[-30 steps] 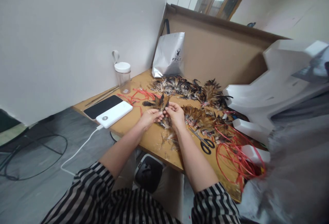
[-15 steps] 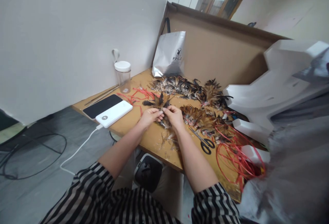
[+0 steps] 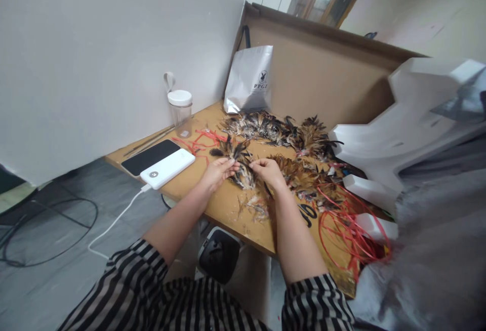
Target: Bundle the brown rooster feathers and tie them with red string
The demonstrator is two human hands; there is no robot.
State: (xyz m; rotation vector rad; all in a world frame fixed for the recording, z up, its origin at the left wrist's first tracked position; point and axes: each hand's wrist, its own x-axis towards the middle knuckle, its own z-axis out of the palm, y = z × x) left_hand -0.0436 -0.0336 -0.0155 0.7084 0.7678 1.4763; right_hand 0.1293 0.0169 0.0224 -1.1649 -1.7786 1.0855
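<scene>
A bunch of brown and black feathers [image 3: 230,150] spreads out at the fingertips of my left hand [image 3: 220,172], which is closed in a pinch on it. My right hand [image 3: 269,171] is apart from it, a short way to the right, with thumb and finger pinched together; what is between them is too small to make out. Loose feathers [image 3: 245,176] lie on the table under and between my hands. Beside my right hand is a row of brown feather bunches [image 3: 304,176]. Black-handled scissors [image 3: 308,214] are partly hidden by my right forearm.
Behind lie more dark feather bunches [image 3: 266,127] and a silver bag [image 3: 248,80]. On the left are a lidded cup [image 3: 180,113], a phone [image 3: 146,156] and a white power bank [image 3: 167,168] with a cable. Red plastic strips [image 3: 349,235] tangle at the right, near white foam [image 3: 364,146].
My right hand has drawn away to the right from my left hand and the feather bunch. My forearm now covers part of the scissors. My left hand has barely moved.
</scene>
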